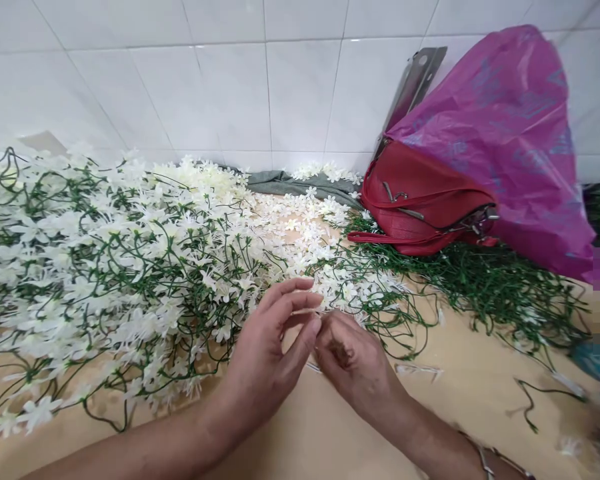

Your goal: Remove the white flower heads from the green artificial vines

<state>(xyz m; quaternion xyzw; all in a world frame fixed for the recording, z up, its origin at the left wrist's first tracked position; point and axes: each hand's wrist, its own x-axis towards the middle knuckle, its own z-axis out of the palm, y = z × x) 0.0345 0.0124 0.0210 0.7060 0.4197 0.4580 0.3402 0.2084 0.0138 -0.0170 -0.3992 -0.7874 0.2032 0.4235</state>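
Note:
My left hand and my right hand meet above the table, fingertips touching. The left thumb pinches toward the index finger, while the other fingers arch above it. On the right, the fingers are curled in tightly. Whatever lies between the fingertips is too small and too covered to name. A thin white strand shows just below the right fingers. Behind both hands lie loose white artificial flower heads and green plastic stems. To the left spreads a large heap of white artificial flowers on green stems.
A red handbag and a purple plastic bag stand at the back right, on a pile of green stems. Grey cloth lies along the white tiled wall. A single stem rests on the tan tabletop.

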